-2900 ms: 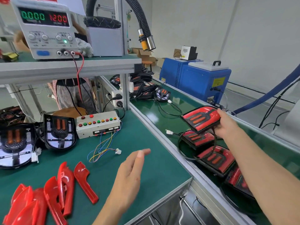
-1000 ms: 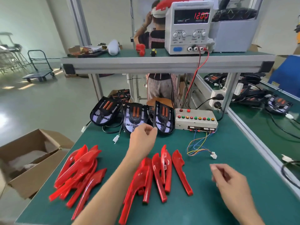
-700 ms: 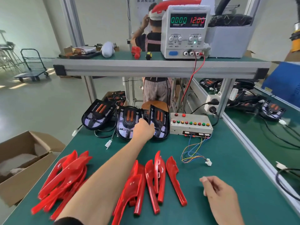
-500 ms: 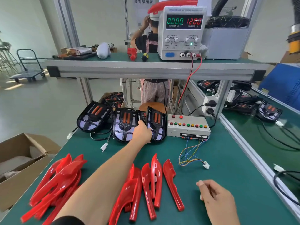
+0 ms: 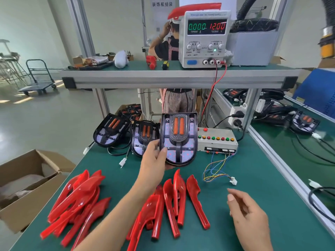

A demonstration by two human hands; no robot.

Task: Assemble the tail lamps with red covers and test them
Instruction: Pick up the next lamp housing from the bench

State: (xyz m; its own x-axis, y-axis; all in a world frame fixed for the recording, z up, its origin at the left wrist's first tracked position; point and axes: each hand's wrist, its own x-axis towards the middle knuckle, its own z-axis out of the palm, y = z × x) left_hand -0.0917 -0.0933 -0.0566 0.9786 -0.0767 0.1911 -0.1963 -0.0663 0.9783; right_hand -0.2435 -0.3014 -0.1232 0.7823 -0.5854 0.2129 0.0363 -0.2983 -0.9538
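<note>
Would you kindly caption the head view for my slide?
Left hand lifts a tail lamp above red covers; right hand waits.

Left hand point(image 5: 154, 160) extended, grip closed; right hand point(image 5: 248, 212) apparently loosely curled.

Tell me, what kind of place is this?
Probably a factory assembly station for vehicle tail lamps: a bench power supply, a button test box, piles of red covers, and a conveyor line alongside.

Bare bench point(image 5: 253, 178) toward right edge; red covers point(image 5: 174, 201) crowd front centre and left; control box point(image 5: 216, 140), loose wires point(image 5: 215, 171) block rear
</note>
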